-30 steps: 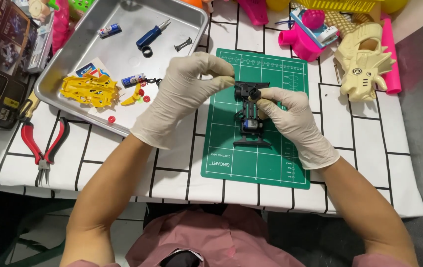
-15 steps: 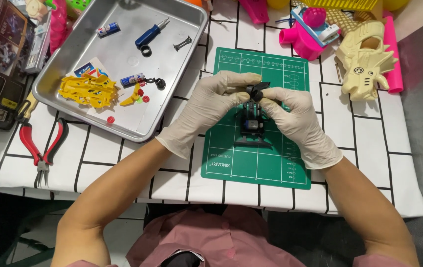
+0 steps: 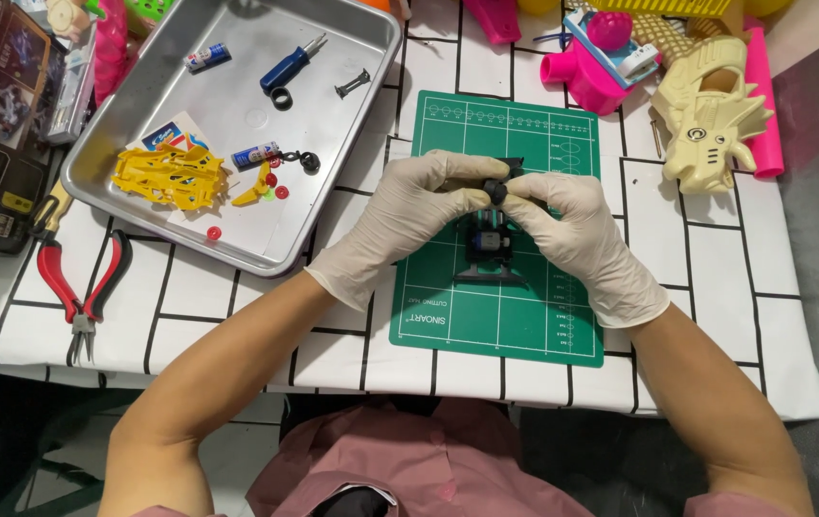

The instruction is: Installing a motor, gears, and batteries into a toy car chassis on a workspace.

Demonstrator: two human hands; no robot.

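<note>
— What are the two gloved hands doing above the green cutting mat (image 3: 500, 316)?

— Both meet over a small black toy car chassis (image 3: 492, 241), which stands on the mat, near its middle. The left hand (image 3: 409, 215) comes in from the tray side, its fingers (image 3: 471, 168) curled and pressed together on a small black wheel (image 3: 496, 191) at the top of the chassis. The right hand (image 3: 577, 230) faces it, its fingers (image 3: 534, 187) pinching the same wheel from the other side.

— And around them?

— A white counter (image 3: 696, 278) with a black grid carries everything. To the left of the mat lies a metal tray (image 3: 141, 86) holding a yellow car body shell (image 3: 165, 175), a blue-handled screwdriver (image 3: 291, 65), two small batteries, a black ring and a few red and yellow bits. Red-handled pliers (image 3: 79, 287) lie just outside the tray's lower left corner.

— Anything beyond the mat?

— A cream-coloured toy dragon head (image 3: 711, 120) rests at the upper right, beside a pink toy (image 3: 596, 62).
</note>
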